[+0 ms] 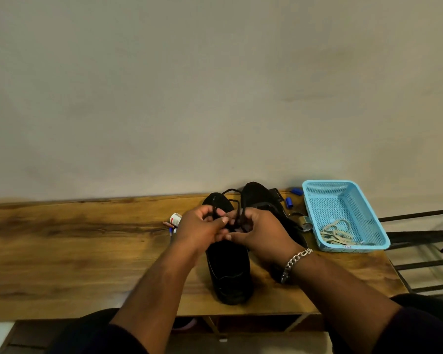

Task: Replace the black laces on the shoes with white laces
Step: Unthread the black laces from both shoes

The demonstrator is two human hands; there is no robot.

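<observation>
Your left hand (201, 226) and right hand (256, 231) pinched the black lace (237, 215) over the near shoe (229, 272) at lower centre. Second shoe (258, 194) stood behind; white laces (335, 233) lay in the blue basket (368, 213), right.

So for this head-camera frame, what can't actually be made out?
- Head view: the eyelets and knot of the near shoe, covered by the left hand and right hand.
- Head view: how far the black lace is undone, hidden by the fingers.
- Head view: the far shoe, its rear behind the right hand.
- Head view: small items by the blue basket, too small to identify.
</observation>
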